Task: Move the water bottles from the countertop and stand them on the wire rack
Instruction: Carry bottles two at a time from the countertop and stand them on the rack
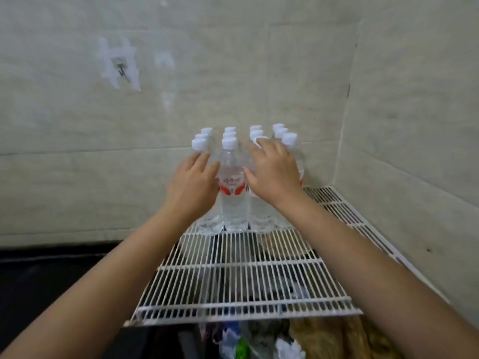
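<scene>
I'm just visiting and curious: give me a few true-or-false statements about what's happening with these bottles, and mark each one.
1. The water bottles stand upright on the white wire rack. True.
2. The bottle caps are blue. False: the caps are white.
3. Both hands reach to the front row of bottles. True: the left hand and the right hand lie against it with fingers fairly straight.
4. The rack's front half is packed with bottles. False: the bottles are grouped at the back, near the wall.
5. The front bottle's label is green. False: it is red and white.

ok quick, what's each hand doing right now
Left hand: open, straight fingers against the front bottles.
Right hand: open, fingers spread on the bottles, gripping nothing.
</scene>
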Demonstrator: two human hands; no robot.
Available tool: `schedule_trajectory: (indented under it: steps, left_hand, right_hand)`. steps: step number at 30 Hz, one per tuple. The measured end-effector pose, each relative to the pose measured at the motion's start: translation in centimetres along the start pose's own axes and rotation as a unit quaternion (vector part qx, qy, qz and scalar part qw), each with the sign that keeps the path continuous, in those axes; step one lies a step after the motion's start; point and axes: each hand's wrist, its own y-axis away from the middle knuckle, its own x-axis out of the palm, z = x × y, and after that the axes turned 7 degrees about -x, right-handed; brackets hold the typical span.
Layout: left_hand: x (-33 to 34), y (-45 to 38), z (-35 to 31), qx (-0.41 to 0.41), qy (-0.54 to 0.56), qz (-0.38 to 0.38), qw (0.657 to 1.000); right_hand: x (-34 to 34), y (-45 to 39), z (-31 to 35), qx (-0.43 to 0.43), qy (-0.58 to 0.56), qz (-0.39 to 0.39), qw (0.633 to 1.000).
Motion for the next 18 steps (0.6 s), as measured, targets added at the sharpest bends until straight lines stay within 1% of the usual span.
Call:
schedule_trajectory:
  steps: [2, 3, 6, 7, 9, 11, 15, 18]
  left_hand:
    - [-0.4, 4.1, 2.4, -0.066, -0.021, 0.057, 0.996]
    - [-0.5, 6.2, 3.6, -0.100, -0.038, 0.073, 0.992]
    - [-1.5, 13.1, 7.9, -0.176, -0.093, 0.114, 0.973]
    - [-2.0, 15.4, 9.3, -0.204, -0.103, 0.127, 0.965]
    - [-3.2, 20.0, 11.9, -0.272, -0.115, 0.130, 0.947]
    - [-4.3, 24.9, 14.6, -0.332, -0.143, 0.153, 0.920]
    - [-6.2, 34.5, 19.5, -0.411, -0.157, 0.160, 0.884]
    - [-7.6, 41.0, 23.3, -0.467, -0.175, 0.202, 0.843]
  right_hand:
    - [1.5, 0.8, 3.8, -0.054, -0.056, 0.032, 0.996]
    - [2.4, 1.3, 6.0, -0.077, -0.079, 0.045, 0.993]
    - [5.3, 3.2, 13.2, -0.132, -0.159, 0.122, 0.971]
    - [5.9, 4.0, 15.9, -0.150, -0.181, 0.132, 0.963]
    - [7.1, 5.6, 21.1, -0.186, -0.223, 0.165, 0.943]
    - [8.0, 7.1, 26.3, -0.227, -0.261, 0.198, 0.917]
    - [9.4, 10.4, 36.8, -0.294, -0.283, 0.250, 0.878]
    - [10.7, 12.8, 44.2, -0.325, -0.287, 0.290, 0.853]
